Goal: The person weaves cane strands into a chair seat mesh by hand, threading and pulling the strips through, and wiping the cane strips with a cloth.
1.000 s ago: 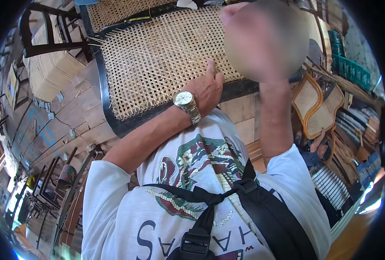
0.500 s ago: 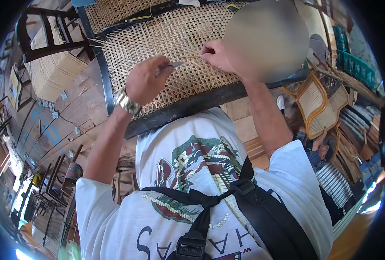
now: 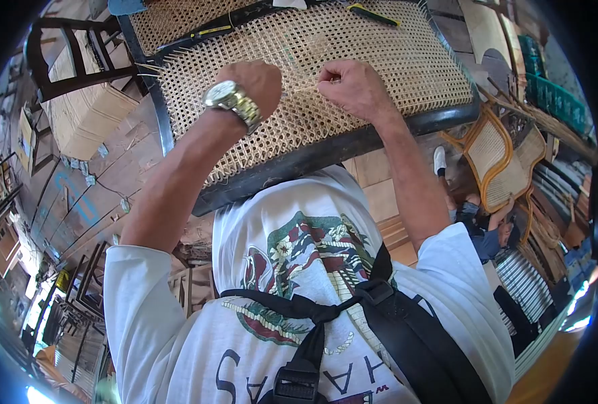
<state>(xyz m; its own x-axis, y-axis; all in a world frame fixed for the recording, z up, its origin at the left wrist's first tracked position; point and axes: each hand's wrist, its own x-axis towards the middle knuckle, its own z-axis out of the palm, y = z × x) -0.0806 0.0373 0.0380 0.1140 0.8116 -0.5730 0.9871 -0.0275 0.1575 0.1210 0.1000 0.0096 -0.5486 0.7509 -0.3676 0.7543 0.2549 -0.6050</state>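
A woven cane panel [image 3: 406,60] in a black frame [image 3: 299,160] lies across my front. My left hand [image 3: 255,84], with a metal watch [image 3: 233,102] on its wrist, is closed over the middle of the weave, back of the hand up. Its fingertips are turned away, and the pointed metal tool seen in them earlier is hidden now. To its right, my right hand [image 3: 359,91] is closed in a pinch at the weave, thumb against curled forefinger. A thin pale cane strand [image 3: 302,89] runs leftward from that pinch toward my left hand.
On the panel's far part lies a yellow-and-black tool [image 3: 373,15]; a similar one [image 3: 211,31] rests on the frame bar. Loose cane ends [image 3: 149,69] stick out at left. A dark wooden chair [image 3: 70,64] stands left. Someone sits beside a cane chair back [image 3: 487,158] at right.
My left hand has moved up and to the right and rolled over, taking the tool's tip out of sight. My right hand has shifted slightly right, still pinched.
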